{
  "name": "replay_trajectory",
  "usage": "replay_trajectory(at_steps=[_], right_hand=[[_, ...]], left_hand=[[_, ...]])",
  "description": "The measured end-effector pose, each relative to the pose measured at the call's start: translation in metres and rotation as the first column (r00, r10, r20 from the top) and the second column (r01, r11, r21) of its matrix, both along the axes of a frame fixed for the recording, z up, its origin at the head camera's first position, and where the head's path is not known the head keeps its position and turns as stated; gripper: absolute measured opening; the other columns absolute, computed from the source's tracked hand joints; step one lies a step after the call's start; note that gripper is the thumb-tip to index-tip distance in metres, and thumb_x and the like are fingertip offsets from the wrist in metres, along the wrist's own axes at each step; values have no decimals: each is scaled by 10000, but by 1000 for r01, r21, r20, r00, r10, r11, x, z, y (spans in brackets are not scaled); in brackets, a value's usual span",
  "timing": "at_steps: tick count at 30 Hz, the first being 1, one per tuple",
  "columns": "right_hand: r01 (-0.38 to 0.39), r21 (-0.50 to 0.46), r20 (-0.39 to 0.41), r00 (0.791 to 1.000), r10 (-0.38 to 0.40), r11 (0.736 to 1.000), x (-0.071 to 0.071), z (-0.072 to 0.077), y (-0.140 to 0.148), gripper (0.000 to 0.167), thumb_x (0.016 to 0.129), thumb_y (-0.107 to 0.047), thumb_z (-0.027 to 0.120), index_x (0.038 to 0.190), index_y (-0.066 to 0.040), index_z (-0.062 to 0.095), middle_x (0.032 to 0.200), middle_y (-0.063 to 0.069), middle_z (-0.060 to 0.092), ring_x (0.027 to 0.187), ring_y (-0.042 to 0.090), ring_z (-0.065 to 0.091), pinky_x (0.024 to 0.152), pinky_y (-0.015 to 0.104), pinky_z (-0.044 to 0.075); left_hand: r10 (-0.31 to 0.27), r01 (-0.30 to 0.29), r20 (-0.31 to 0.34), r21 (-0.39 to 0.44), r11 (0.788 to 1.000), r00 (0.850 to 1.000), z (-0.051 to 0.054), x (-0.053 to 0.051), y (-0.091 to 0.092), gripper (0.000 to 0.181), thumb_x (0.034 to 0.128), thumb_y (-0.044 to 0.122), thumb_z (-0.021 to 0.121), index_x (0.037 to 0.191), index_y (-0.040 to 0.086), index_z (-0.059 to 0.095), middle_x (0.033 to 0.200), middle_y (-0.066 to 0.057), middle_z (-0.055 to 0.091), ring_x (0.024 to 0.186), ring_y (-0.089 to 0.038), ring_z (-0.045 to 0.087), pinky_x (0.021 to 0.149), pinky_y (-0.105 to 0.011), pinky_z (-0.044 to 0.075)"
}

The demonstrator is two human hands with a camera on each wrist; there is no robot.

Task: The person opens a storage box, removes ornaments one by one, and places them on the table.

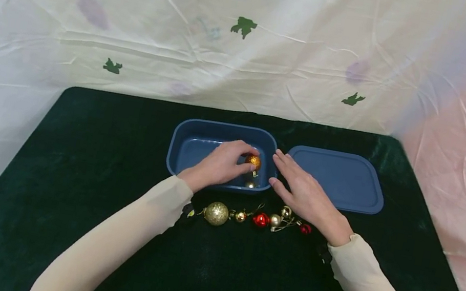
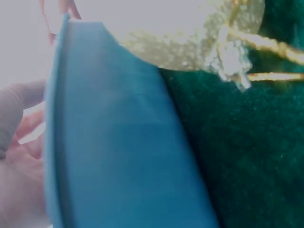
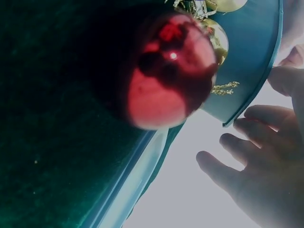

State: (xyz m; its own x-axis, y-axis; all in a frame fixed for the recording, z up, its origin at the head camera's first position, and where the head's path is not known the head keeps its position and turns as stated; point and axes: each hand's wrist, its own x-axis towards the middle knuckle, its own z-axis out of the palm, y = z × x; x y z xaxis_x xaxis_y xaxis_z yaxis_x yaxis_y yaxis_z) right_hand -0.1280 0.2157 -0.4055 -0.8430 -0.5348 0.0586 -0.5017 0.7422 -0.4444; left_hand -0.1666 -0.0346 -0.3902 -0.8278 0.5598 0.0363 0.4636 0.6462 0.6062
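Note:
Inside the right part of the blue box [image 1: 176, 151], my left hand [image 1: 223, 162] pinches an orange glitter bauble [image 1: 253, 161] between thumb and fingers. Its cap points down, above a small gold bauble [image 1: 250, 184] on the box floor. Against the box's right rim rests my right hand [image 1: 302, 189], its fingers straight and holding nothing. The right wrist view shows those fingers [image 3: 259, 147] stretched by the box edge. In the left wrist view the box wall [image 2: 118, 142] hides much of the left hand [image 2: 21, 161], and the held bauble is out of sight there.
In front of the box lies a row of baubles: a large gold glitter one [image 1: 216, 214], a red one [image 1: 261, 219], a small dark red one [image 1: 305, 229] and several small gold ones. The blue lid [image 1: 339, 180] lies flat at right on the dark green cloth [image 1: 201, 275].

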Motion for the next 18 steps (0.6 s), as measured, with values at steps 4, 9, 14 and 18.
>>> replay_trajectory(at_steps=[4,9,14,18], right_hand=[[-6,19,13,1000,5,1000,0,0,-1,651,1103,-426,465,1610,-39,338,1714,90,196,1560,333,222,1203,593,283],[-1,30,21,1000,1,1000,0,0,-1,651,1104,-428,461,1614,-45,331,1717,81,187,1560,320,228,1208,575,284],[0,30,33,999,-1,1000,0,2,-1,647,1104,-418,469,1618,-53,324,1720,80,177,1558,319,230,1212,564,280],[-2,24,33,999,1,1000,0,2,0,650,1104,-419,468,1619,-52,320,1719,93,180,1553,323,241,1210,558,287]], left_hand=[[37,-35,-27,68,997,999,6,7,-7,417,1024,258,677,1398,78,636,1359,-89,638,1247,-232,598,1102,-434,453],[63,-56,-43,148,987,997,10,14,-16,428,1020,254,682,1411,87,628,1357,-79,642,1233,-222,603,1077,-434,472],[84,-69,-56,227,972,995,12,23,-27,433,1019,242,682,1423,98,622,1348,-73,647,1219,-219,611,1041,-428,505],[97,-77,-59,281,957,993,15,32,-36,434,1022,238,675,1427,90,616,1361,-81,642,1220,-230,619,1032,-470,514]])
